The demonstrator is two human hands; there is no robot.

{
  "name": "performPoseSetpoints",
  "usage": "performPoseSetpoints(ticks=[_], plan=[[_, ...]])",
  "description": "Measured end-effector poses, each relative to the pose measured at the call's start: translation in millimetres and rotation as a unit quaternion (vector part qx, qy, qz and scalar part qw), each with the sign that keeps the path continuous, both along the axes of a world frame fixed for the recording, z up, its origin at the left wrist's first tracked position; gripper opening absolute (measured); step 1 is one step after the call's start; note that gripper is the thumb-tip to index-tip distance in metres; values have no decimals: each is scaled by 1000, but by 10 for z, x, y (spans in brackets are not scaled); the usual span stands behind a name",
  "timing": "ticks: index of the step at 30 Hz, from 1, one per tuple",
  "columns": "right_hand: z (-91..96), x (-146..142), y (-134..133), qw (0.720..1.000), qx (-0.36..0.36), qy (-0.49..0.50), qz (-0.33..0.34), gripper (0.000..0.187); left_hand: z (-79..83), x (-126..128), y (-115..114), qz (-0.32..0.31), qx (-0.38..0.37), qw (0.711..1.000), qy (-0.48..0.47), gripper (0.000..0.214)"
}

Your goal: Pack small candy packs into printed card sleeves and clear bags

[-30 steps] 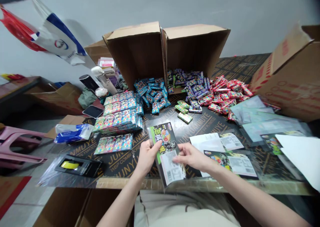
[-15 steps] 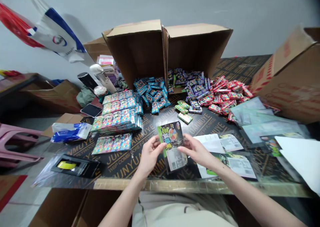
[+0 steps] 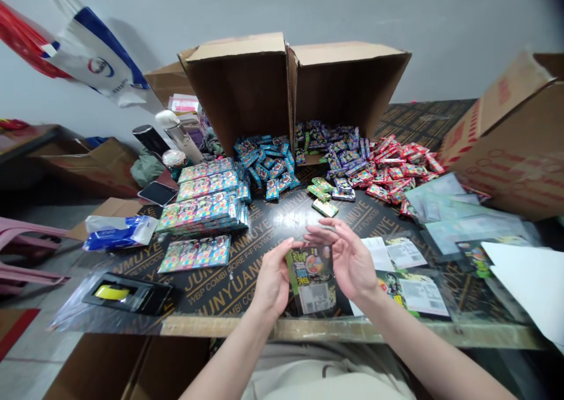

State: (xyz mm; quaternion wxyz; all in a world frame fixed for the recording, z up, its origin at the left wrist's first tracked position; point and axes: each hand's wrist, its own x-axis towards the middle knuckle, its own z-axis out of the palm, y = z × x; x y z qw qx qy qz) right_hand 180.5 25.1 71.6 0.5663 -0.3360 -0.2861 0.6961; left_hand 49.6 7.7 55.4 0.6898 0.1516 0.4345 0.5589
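A black-and-green printed card (image 3: 315,271) with a round colourful picture and a pale lower panel is between my hands, tilted above the table's front edge. It looks glossy; whether it sits in a clear sleeve I cannot make out. My left hand (image 3: 272,282) holds its left side, thumb and fingers near the upper left corner. On the other side my right hand (image 3: 352,262) is open, palm toward the card, its fingers stretched out over the top edge. Just right of that hand lie similar printed cards (image 3: 423,294) and white paper (image 3: 379,253).
Stacked packs (image 3: 207,203) lie left, beside a tape dispenser (image 3: 127,294) and a phone (image 3: 157,193). Blue packets (image 3: 268,162), purple packets (image 3: 348,153) and red packets (image 3: 400,168) are heaped before two open cartons (image 3: 238,94). Clear sleeves (image 3: 467,212) lie right.
My right hand has let go of the card's right edge and opened, fingers raised over its top. The left hand has shifted along the left edge, and the card sits slightly lower.
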Motion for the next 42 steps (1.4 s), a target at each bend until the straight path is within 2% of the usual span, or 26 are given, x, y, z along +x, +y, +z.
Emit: performPoseSetpoints(ticks=[6, 11, 14, 16, 17, 19, 22, 24, 27, 30, 32, 34, 37, 39, 40, 42], plan=[[-29, 8, -16, 999, -21, -41, 3, 14, 33, -19, -19, -35, 20, 999, -27, 38], [-64, 1, -27, 998, 2, -63, -17, 8, 11, -19, -21, -18, 17, 999, -36, 23], [-104, 52, 15, 995, 8, -93, -33, 10, 40, -50, 15, -47, 21, 999, 12, 23], [-113, 118, 55, 995, 13, -98, -20, 16, 101, -75, 27, -62, 57, 991, 102, 27], [-113, 158, 70, 994, 17, -108, -9, 17, 142, -83, 24, -67, 91, 980, 164, 26], [-110, 240, 75, 985, 36, -169, -4, 16, 225, -87, 5, -68, 174, 936, 297, 19], [-119, 345, 16, 945, 100, -311, -14, 13, 303, -78, -21, -68, 262, 858, 436, 7], [-126, 394, -42, 914, 160, -374, -11, 15, 313, -81, -5, -69, 274, 844, 457, 5], [-97, 433, -86, 885, 202, -421, 2, 18, 323, -106, 69, -99, 255, 858, 436, 7], [-12, 448, -54, 885, 183, -426, 39, 19, 380, -126, 140, -159, 239, 868, 405, 9], [50, 458, -9, 890, 177, -414, 69, 21, 426, -125, 152, -184, 245, 864, 400, 8], [90, 473, 25, 892, 179, -405, 87, 21, 450, -114, 126, -179, 272, 843, 428, 8], [76, 508, 10, 884, 200, -411, 95, 17, 422, -98, 43, -153, 339, 777, 509, 9], [12, 536, -52, 867, 241, -429, 73, 15, 375, -100, -10, -142, 379, 730, 551, 10], [-30, 549, -91, 855, 269, -440, 52, 16, 350, -106, -27, -142, 393, 715, 560, 10], [-118, 574, -164, 829, 325, -455, 11, 21, 312, -125, -39, -152, 406, 708, 558, 11]])
